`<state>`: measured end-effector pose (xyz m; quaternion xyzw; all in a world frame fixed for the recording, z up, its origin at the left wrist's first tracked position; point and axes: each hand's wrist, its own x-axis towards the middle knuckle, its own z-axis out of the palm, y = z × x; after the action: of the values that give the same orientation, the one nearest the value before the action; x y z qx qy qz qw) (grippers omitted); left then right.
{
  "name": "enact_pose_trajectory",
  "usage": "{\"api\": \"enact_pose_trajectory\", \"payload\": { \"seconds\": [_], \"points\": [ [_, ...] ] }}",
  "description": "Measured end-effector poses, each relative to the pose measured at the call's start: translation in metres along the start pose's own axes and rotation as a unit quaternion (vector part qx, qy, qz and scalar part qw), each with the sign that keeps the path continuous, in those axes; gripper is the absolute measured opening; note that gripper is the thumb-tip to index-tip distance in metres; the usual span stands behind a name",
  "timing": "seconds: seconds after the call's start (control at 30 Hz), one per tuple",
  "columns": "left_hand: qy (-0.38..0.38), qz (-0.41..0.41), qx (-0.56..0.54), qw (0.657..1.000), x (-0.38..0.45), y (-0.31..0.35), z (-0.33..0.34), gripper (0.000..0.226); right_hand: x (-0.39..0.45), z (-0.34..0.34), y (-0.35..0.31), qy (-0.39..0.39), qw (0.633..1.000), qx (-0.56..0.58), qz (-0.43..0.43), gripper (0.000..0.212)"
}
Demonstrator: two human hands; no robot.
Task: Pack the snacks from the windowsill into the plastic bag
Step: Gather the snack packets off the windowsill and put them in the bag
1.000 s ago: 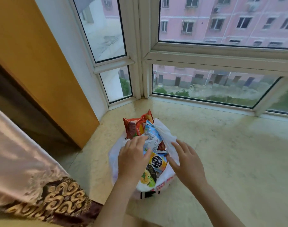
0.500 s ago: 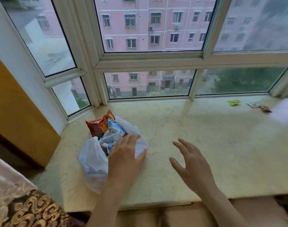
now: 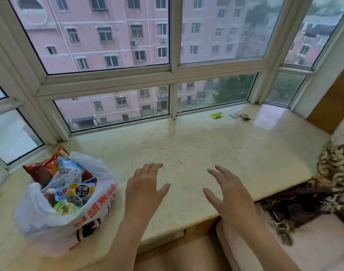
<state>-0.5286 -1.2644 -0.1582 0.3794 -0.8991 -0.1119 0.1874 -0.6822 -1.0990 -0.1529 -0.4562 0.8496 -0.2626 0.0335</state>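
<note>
A white plastic bag (image 3: 89,216) with red print stands on the marble windowsill (image 3: 196,153) at the left, its mouth open. Inside it I see an orange-red snack packet (image 3: 41,170), a blue and white packet (image 3: 67,171) and a yellow packet (image 3: 79,190). My left hand (image 3: 144,190) hovers over the sill just right of the bag, fingers spread, holding nothing. My right hand (image 3: 228,194) hovers further right, also spread and empty. Far back right by the window lie a yellow-green wrapper (image 3: 216,115), a white sachet (image 3: 235,114) and a small brown wrapped snack (image 3: 245,117).
The window frame (image 3: 172,75) runs along the back of the sill. A patterned brown and cream cushion (image 3: 335,173) lies at the right end. A pale cushion (image 3: 313,241) sits below the sill's front edge.
My left hand has come off the bag and moved right. The view has swung to the right, so the bag now sits at the left and the small items far right show closer.
</note>
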Motion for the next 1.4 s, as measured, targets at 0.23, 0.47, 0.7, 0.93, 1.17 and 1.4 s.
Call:
{"api": "enact_pose_trajectory", "payload": {
  "seconds": [0.23, 0.47, 0.7, 0.93, 1.17, 1.4],
  "points": [
    [-0.032, 0.023, -0.013, 0.999, 0.006, 0.097, 0.057, 0.058, -0.004, -0.055, 0.097, 0.001, 0.999, -0.023, 0.042, 0.052],
    [-0.061, 0.029, -0.024, 0.997, 0.045, 0.139, 0.092, 0.059, 0.016, -0.079, 0.159, 0.004, 0.997, -0.03, 0.067, 0.052],
    [-0.099, 0.06, -0.038, 0.993, 0.122, 0.169, 0.149, 0.058, 0.085, -0.081, 0.213, 0.001, 0.995, -0.032, 0.093, 0.053],
    [-0.136, 0.065, -0.041, 0.988, 0.253, 0.183, 0.236, 0.056, 0.214, -0.059, 0.281, -0.026, 0.991, -0.055, 0.122, 0.052],
    [-0.168, 0.084, -0.043, 0.981, 0.392, 0.2, 0.334, 0.055, 0.334, -0.015, 0.355, -0.063, 0.983, -0.069, 0.16, 0.052],
    [-0.19, 0.086, -0.071, 0.975, 0.507, 0.208, 0.447, 0.066, 0.436, 0.036, 0.438, -0.078, 0.975, -0.109, 0.175, 0.051]
  ]
}}
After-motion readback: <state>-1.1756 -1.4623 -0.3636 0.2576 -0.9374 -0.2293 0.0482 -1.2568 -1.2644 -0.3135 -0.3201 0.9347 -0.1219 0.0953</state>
